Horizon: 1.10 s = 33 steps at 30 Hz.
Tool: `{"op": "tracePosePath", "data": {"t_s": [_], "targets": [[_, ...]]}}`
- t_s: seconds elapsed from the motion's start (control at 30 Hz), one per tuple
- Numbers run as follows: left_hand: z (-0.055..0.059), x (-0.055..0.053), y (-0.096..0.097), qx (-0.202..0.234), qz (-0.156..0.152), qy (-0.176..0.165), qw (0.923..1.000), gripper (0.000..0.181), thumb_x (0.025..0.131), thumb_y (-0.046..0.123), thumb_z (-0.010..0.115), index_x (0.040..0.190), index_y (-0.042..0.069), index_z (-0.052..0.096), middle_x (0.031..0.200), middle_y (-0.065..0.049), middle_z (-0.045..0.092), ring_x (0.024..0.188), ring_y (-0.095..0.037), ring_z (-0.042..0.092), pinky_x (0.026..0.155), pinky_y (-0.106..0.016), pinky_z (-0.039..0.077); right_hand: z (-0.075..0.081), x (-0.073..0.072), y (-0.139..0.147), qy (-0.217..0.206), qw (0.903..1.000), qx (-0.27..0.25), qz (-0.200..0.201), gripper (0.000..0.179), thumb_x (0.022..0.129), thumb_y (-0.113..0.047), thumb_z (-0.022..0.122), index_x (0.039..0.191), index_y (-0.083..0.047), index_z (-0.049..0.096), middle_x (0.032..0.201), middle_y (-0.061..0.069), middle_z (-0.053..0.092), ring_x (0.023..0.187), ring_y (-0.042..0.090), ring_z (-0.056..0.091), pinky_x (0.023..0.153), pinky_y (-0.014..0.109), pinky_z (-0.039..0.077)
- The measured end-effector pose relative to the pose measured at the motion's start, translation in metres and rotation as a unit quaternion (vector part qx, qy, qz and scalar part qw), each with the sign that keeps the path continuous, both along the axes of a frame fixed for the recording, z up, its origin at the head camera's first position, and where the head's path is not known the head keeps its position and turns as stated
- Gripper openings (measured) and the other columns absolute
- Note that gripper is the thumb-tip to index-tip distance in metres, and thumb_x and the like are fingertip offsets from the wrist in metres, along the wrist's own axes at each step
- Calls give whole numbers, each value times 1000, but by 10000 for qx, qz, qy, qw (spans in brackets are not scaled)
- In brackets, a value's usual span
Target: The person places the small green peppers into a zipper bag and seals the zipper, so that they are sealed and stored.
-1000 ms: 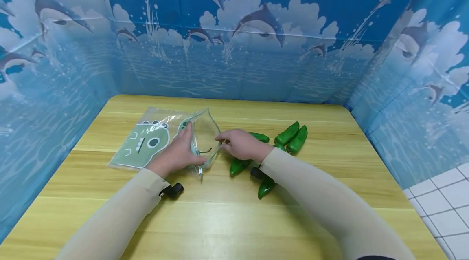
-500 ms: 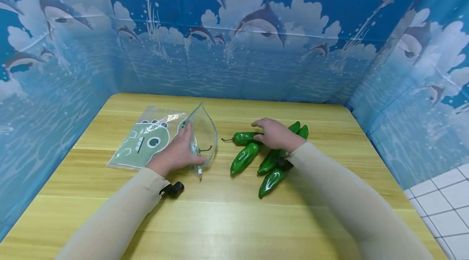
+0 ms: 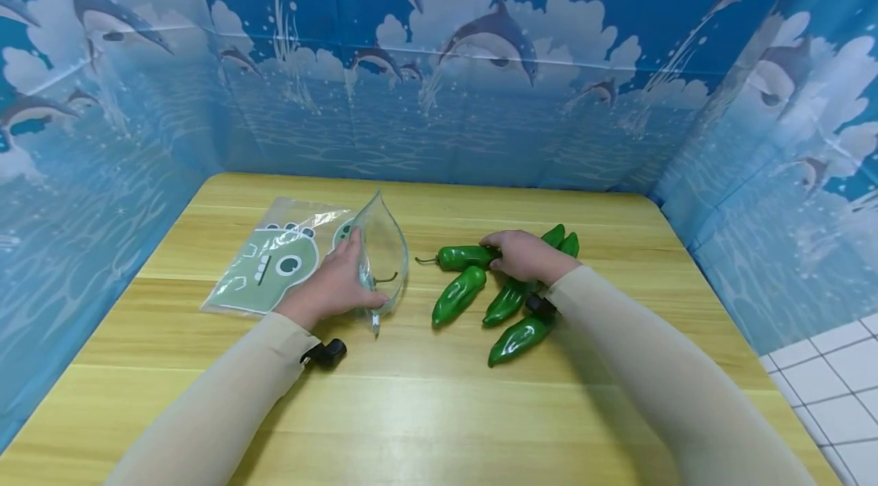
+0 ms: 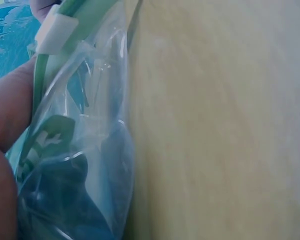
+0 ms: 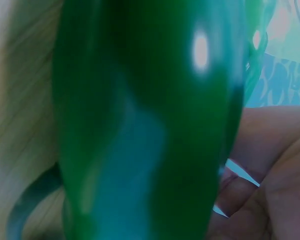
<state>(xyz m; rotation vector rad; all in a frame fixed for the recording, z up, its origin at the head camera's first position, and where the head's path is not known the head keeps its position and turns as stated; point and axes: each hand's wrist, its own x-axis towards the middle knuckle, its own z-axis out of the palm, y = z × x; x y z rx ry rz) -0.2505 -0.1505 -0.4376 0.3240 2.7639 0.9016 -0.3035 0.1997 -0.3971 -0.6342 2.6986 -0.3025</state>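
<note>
My left hand holds a clear slider-zip bag with a green cartoon print, its mouth standing open to the right. A curved stem shows inside the mouth. In the left wrist view, the bag's white slider is beside the fingers. My right hand grips the tip of a green pepper lying with its stem to the left. Close below it lies another green pepper. A large pepper fills the right wrist view, with part of the hand behind it.
More green peppers lie under and beyond the right wrist, among them a front pepper and a back pepper. A wooden table carries everything. A dolphin-print curtain closes off the back and sides.
My right hand has left the bag's mouth, moved right to the peppers and taken hold of one by its tip. The front pepper has shifted slightly. My left hand stays on the bag.
</note>
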Motion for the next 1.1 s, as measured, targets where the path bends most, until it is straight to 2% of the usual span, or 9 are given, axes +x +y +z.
{"op": "tracePosePath", "data": {"t_s": [0.33, 0.63, 1.1], "targets": [[1, 1, 1, -108, 7, 121, 9999, 148, 75, 55, 90, 167, 4, -14, 176, -23, -3, 161, -48, 12, 128, -59, 25, -1, -1, -1, 24, 10000, 7, 47, 45, 106, -14, 61, 150, -7, 57, 148, 16, 62, 135, 36, 60, 113, 54, 49], [1, 1, 1, -166, -9, 133, 9998, 148, 75, 58, 90, 167, 4, -12, 176, -22, -3, 161, -47, 11, 129, -59, 22, -1, 1, 0, 19, 9999, -146, 41, 34, 106, -14, 62, 140, -8, 62, 134, 13, 69, 124, 32, 67, 105, 51, 54], [4, 2, 3, -157, 41, 87, 9998, 146, 75, 55, 90, 168, 5, -11, 177, -23, 0, 161, -48, 14, 128, -60, 25, -2, 4, 0, -21, 9998, -197, -44, 31, 107, -15, 60, 138, -9, 62, 132, 12, 69, 123, 31, 66, 101, 51, 54]]}}
